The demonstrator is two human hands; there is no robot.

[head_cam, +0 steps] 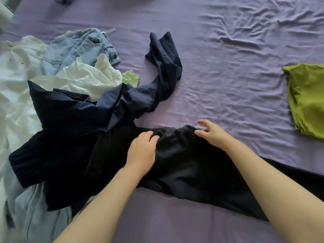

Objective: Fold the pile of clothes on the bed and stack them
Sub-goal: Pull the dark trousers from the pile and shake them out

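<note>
A black garment point(185, 165), seemingly trousers, lies spread across the purple bed sheet point(219, 76) in front of me. My left hand point(142, 151) lies on its upper part, fingers curled into the cloth near the waistband. My right hand point(212, 133) sits at the waistband's right corner, its fingers bent and touching the edge. To the left is a loose pile: a navy garment point(91, 109) with a long part trailing away from me, white clothes point(22, 81) and light blue jeans point(84, 46).
A folded olive-green garment point(306, 99) lies alone at the right edge of the bed. A small pale green piece point(130, 78) peeks from the pile. More light blue cloth point(35, 214) lies at the lower left.
</note>
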